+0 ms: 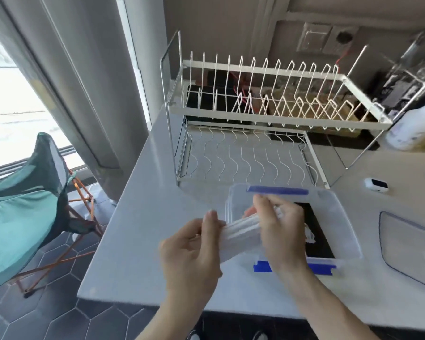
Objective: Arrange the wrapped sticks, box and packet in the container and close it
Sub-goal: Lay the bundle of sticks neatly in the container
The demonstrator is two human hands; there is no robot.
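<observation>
Both hands grip a bundle of wrapped sticks (241, 231) over the clear container's (339, 212) 9 o'clock edge. Left hand (192, 249) fingers pinch the near end, right hand (282, 231) fingers curl round the far end. A black thing, probably the box (317, 239), already lies inside. Lid (410, 251) rests on the counter (138, 244) at 3 o'clock.

Container (346, 217): clear plastic, smooth, semi-gloss; blue plastic latches.
Lid (407, 251), right of container: same clear plastic.
Wrapped sticks (241, 231), over container's left edge: translucent white wrap, slight sheen.
Dish rack (263, 114), behind container: white-coated wire, bare metal frame.
Countertop (142, 241): pale, matt, smooth.
Chair (22, 204), left of container: teal cloth.
</observation>
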